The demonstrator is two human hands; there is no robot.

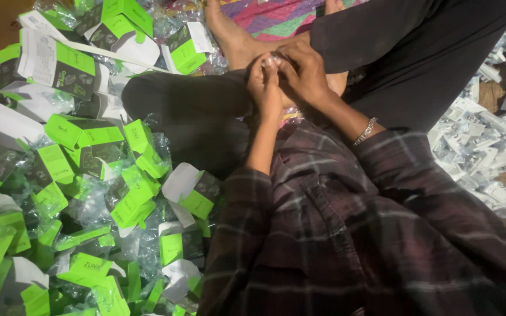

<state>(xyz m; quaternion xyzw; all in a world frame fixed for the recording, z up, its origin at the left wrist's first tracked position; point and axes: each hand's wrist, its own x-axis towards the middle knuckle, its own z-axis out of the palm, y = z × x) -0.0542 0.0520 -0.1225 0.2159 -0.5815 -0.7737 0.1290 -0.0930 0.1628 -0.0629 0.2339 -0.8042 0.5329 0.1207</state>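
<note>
Between my left hand [265,88] and right hand [303,73], fingertips pinched together on something small I cannot identify, I judge fitting underway, demanding steady grip.

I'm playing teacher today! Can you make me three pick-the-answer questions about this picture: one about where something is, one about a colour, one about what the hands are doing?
1. Where is the heap of small white parts?
A. the person's right
B. the person's left
C. in the lap

2. What colour are the cartons?
A. red and blue
B. green and grey
C. yellow

3. How are the left hand and right hand?
A. far apart
B. flat on the floor
C. together, fingers meeting

Answers: 1 A, it lies at the right edge. 2 B, green panels show. 3 C, fingertips pinch something tiny.
</note>
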